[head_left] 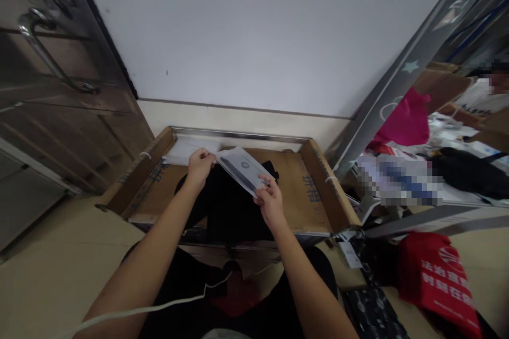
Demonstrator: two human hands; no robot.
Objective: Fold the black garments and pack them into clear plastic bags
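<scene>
At the bottom of the frame a white cable (159,307) crosses the person's dark lap, and both bare forearms reach up from there toward the middle of the picture. The right hand (269,202) pinches the lower right end of a clear packet (242,168) between thumb and fingers. The left hand (200,164) is closed on the packet's upper left corner, so both hands grip it and it hangs just above a black cloth (226,206). The packet's long axis slants from upper left to lower right of the frame. A slim dark item inside it lies along the same line, with a small round mark near its middle. As far as can be judged, the packet is lifted and stretched between the hands, not set down. Whether it is opened or sealed cannot be told. The cloth lies in a cardboard-lined tray (296,180) with a metal rim. A red bag (437,275) sits at lower right, a metal door (47,90) stands at upper left, and a white wall (258,26) rises behind.
</scene>
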